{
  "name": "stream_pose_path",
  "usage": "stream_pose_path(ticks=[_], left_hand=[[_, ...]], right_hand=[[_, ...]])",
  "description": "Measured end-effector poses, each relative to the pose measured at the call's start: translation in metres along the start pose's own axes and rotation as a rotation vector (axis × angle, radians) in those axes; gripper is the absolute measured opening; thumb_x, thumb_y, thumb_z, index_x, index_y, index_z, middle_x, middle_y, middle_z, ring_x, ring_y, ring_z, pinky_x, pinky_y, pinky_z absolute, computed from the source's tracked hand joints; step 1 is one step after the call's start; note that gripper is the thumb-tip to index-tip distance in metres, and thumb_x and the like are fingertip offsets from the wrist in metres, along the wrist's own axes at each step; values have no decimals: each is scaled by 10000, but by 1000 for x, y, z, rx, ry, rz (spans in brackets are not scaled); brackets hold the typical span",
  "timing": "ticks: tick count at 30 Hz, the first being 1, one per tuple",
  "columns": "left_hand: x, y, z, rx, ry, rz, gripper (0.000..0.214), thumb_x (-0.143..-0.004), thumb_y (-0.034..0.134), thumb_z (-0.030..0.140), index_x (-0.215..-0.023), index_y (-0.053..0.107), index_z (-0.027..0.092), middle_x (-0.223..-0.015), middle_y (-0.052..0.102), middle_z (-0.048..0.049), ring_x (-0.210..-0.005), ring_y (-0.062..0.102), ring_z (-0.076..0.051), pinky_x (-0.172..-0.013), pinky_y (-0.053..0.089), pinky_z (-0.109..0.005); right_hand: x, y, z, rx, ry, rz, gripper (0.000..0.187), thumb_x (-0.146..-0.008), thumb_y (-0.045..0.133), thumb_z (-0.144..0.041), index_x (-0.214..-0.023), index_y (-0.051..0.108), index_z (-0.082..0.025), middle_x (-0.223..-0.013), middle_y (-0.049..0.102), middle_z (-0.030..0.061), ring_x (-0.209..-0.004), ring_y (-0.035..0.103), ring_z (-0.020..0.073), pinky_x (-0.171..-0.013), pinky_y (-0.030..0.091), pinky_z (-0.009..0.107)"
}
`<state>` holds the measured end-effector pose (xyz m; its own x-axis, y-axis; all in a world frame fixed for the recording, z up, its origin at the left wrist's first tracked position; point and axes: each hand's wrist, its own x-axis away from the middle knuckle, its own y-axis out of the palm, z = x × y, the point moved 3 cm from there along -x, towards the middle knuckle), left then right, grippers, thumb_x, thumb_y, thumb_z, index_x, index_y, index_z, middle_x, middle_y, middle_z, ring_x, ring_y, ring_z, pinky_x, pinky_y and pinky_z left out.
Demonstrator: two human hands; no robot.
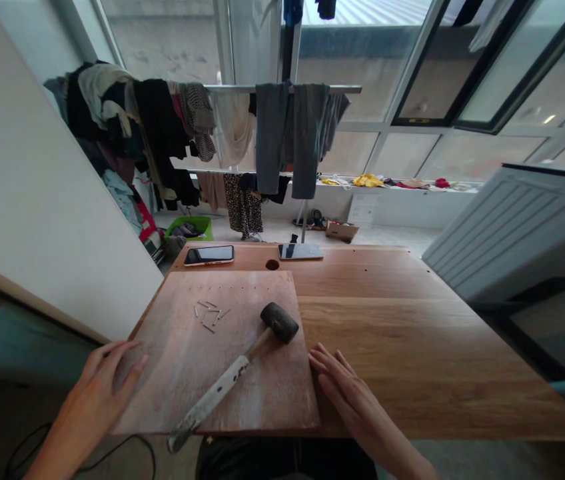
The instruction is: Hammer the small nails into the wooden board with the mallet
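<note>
A reddish wooden board [182, 360] lies on the left part of a wooden table [412, 333]. On the board rests a mallet [242, 363] with a black head and a worn pale handle that reaches past the near edge. Several loose nails [209, 315] lie on the board beyond the mallet head. My left hand [105, 383] lies flat on the board's left edge, fingers stretched out. My right hand [345, 387] lies flat on the table against the board's right edge, fingers straight and together. Neither hand holds anything.
Two phones [209, 255] [300, 251] lie at the table's far edge beside a round hole [272, 265]. A white panel [37, 200] leans on the left. Behind the table stands a drying rack [282, 133] with clothes, and a green basket [190, 229] sits on the floor.
</note>
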<state>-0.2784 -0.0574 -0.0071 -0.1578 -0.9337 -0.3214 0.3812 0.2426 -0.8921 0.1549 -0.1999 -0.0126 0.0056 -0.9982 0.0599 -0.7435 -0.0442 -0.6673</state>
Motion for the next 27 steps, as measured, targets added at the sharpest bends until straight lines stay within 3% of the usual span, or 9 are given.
stream_pose_path(ticks=[4,9,21,27], left_hand=[[-1,1,0,-29,-2,2,585,-886,359,652,-1171,585,194,-1237,516,-108,-1088,615,-293,-987,500,-463],[2,0,16,-110,-53,-31,529,-900,383,605,-1200,595,224,-1277,524,-89,-998,658,-269,-809,575,-386],[5,6,41,-173,-40,-11,540,-890,400,597,-1197,607,204,-1293,520,-99,-976,666,-267,-725,586,-366],[14,17,74,-83,24,15,519,-889,433,597,-1182,618,210,-1216,552,-91,-973,672,-248,-753,591,-342]], right_hand=[[-4,5,5,-11,53,87,437,-985,377,-472,-1342,572,-313,-1485,493,-8,-1443,310,237,-1203,237,507],[-5,7,8,-17,65,107,453,-984,356,-489,-1329,585,-303,-1477,504,1,-1433,337,237,-1194,252,509],[-3,5,1,2,22,152,455,-979,380,-481,-1330,596,-290,-1432,554,17,-1391,413,242,-1180,289,491],[16,-6,33,-79,110,254,490,-961,366,-543,-1324,601,-314,-1417,566,-14,-1388,416,244,-1172,292,472]])
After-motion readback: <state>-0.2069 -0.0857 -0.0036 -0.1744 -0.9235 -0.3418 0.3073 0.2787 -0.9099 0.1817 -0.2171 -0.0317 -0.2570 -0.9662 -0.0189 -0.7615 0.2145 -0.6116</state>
